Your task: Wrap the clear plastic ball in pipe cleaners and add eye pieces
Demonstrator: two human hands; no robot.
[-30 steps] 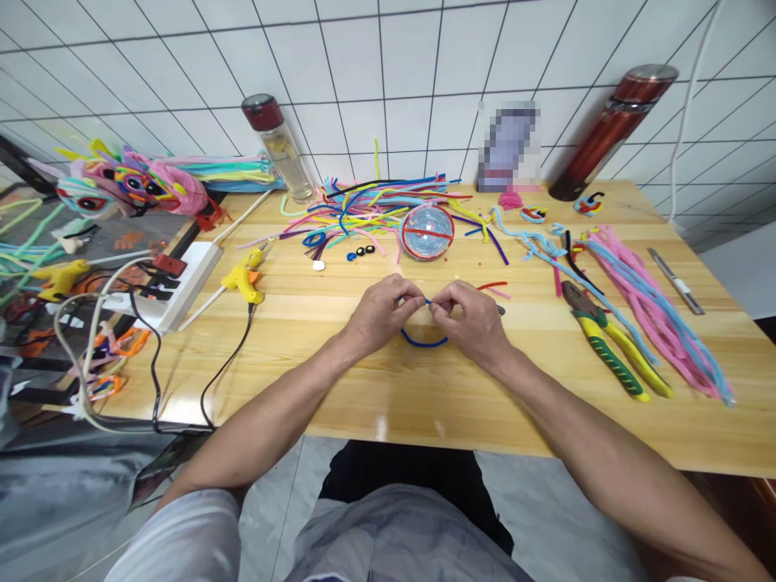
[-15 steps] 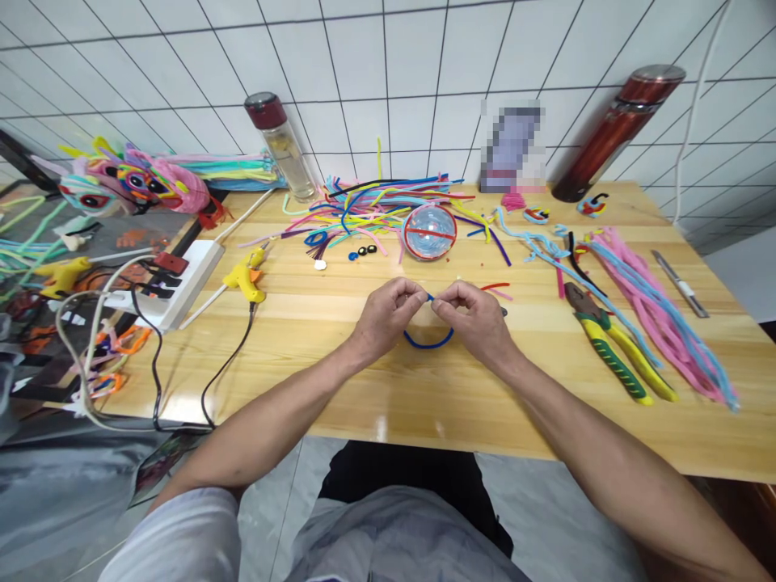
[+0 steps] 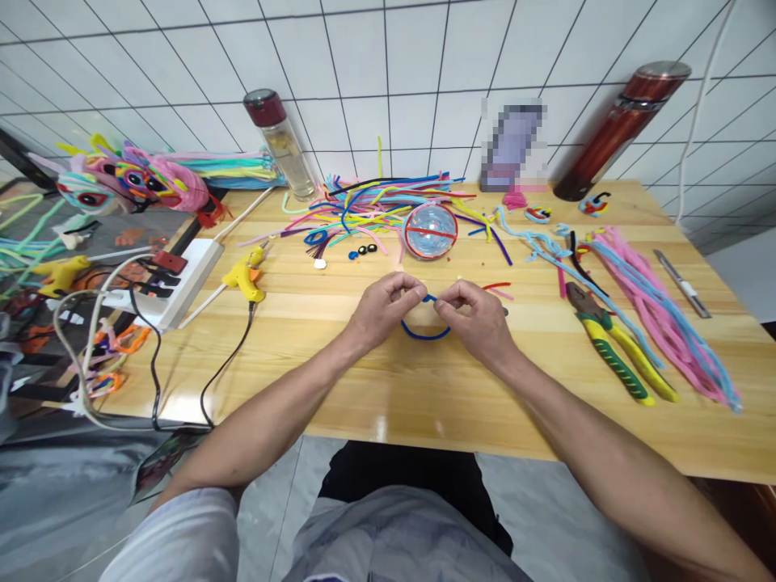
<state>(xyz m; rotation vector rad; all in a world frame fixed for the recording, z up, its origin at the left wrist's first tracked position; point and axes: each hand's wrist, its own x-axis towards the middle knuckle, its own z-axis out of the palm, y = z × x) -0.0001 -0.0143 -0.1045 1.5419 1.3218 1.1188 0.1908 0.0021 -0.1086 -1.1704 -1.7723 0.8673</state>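
Note:
A blue pipe cleaner (image 3: 426, 336) is bent into a loop that hangs below my fingers, over the middle of the wooden table. My left hand (image 3: 388, 309) pinches it on one side between thumb and forefinger. On the other side my right hand (image 3: 471, 315) pinches it the same way, and a short blue stretch shows between the two sets of fingertips. Just beyond my hands stands a round ball (image 3: 430, 232) with clear-blue sides and a red band. Short red and pink pieces (image 3: 498, 287) lie beside my right hand.
Loose coloured pipe cleaners (image 3: 376, 202) pile up at the back. Pliers (image 3: 609, 339), a pink and blue bundle (image 3: 660, 315) and a craft knife (image 3: 682, 283) lie right. Left are a yellow glue gun (image 3: 246, 276) and a power strip (image 3: 182, 283). A glass bottle (image 3: 284, 149) and red thermos (image 3: 624, 129) stand behind.
Both hands have shifted slightly, and the fingertips are a little farther apart. More of the blue pipe cleaner shows between them; its loop hangs slightly higher.

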